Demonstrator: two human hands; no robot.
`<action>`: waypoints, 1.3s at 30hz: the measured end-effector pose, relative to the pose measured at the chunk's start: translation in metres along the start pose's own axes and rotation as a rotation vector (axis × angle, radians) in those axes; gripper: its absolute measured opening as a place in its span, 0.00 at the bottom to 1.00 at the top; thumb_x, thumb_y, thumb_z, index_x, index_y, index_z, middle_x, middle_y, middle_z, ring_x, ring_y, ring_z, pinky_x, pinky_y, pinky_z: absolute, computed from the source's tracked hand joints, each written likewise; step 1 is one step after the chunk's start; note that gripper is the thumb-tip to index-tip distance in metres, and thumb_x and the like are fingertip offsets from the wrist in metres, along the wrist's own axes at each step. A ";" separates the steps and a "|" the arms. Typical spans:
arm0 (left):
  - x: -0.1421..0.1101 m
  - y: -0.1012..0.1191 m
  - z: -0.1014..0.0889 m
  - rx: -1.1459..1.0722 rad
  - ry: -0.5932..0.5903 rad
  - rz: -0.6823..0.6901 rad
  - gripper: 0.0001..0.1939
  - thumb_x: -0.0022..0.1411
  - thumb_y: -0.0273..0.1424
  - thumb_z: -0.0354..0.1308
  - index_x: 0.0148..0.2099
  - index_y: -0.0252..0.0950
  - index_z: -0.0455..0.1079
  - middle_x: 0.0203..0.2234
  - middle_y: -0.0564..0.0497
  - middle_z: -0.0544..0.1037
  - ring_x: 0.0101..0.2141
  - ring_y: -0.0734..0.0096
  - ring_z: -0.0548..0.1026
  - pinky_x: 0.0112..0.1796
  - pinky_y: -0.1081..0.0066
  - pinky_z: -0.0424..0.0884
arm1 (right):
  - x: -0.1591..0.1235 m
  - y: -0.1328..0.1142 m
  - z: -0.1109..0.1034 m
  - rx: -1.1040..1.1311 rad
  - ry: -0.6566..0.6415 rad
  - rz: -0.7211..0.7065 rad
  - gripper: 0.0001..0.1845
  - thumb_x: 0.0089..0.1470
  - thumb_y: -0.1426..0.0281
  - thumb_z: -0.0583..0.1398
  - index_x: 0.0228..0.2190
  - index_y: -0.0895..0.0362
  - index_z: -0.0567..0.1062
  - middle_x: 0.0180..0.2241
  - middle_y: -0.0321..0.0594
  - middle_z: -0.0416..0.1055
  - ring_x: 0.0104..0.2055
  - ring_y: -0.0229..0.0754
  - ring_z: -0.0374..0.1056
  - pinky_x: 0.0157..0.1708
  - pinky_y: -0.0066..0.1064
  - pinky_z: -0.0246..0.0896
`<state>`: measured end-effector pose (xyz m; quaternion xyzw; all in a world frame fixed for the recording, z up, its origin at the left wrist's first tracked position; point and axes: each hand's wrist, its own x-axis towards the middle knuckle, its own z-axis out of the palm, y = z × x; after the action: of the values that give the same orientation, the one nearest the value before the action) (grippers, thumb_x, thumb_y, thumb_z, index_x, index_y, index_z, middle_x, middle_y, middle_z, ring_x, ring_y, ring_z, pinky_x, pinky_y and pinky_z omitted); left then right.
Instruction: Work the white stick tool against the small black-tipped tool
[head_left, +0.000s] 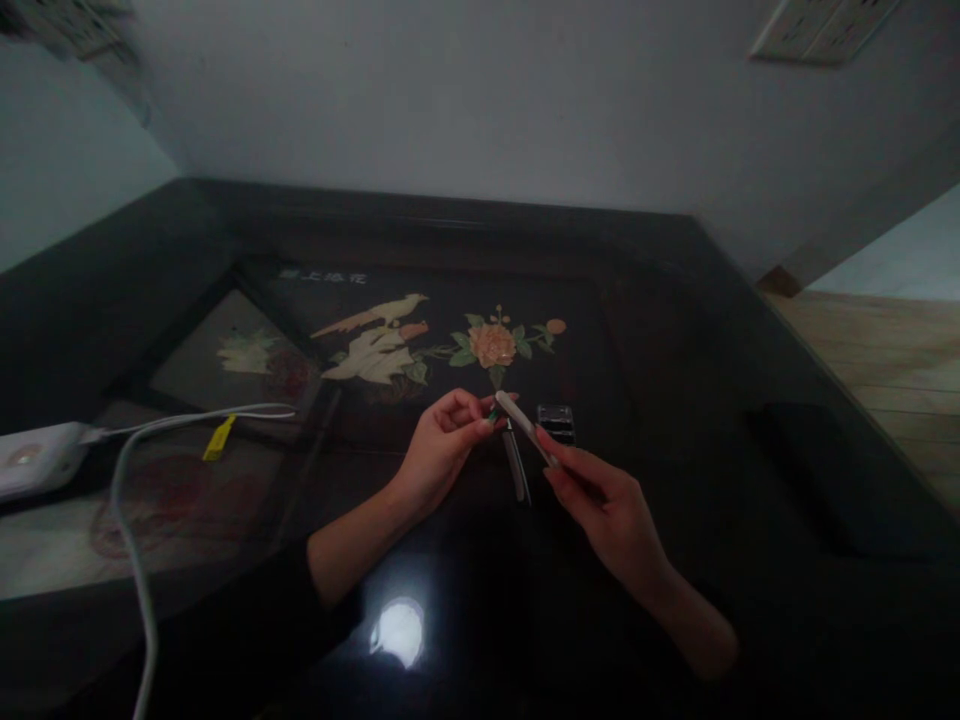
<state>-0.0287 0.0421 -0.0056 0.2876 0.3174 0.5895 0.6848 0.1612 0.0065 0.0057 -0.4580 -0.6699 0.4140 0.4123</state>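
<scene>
My left hand (448, 440) is closed in a pinch on a small green piece (493, 414), which looks like a nail tip; the fingers partly cover it. Between the thumb and fingers of my right hand (604, 500) is a pale nail file (525, 422), a flat stick with a rounded end. It slants up to the left, its far end close by the green piece; whether they touch, I cannot tell. Below the fingertips shows a slim grey strip (517, 465), an object or a reflection. A small clear and black box (555, 422) sits just behind my right hand.
The glossy dark table (660, 350) bears a bird-and-flower picture (491, 343). At the left lie a white power adapter (37, 460) and a white cable (131, 545) with a yellow tag (218, 438). A dark flat object (832, 480) is at the right. Behind stands a wall (450, 100).
</scene>
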 end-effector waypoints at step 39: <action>0.000 0.001 0.000 0.012 0.005 -0.001 0.17 0.42 0.32 0.74 0.27 0.35 0.67 0.34 0.50 0.82 0.39 0.69 0.79 0.50 0.67 0.68 | -0.004 0.000 0.001 -0.029 -0.077 -0.057 0.20 0.58 0.73 0.58 0.52 0.47 0.74 0.48 0.40 0.77 0.46 0.45 0.75 0.43 0.37 0.74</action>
<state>-0.0290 0.0424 -0.0049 0.2902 0.3227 0.5880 0.6825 0.1610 0.0028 0.0044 -0.4283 -0.7042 0.4095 0.3911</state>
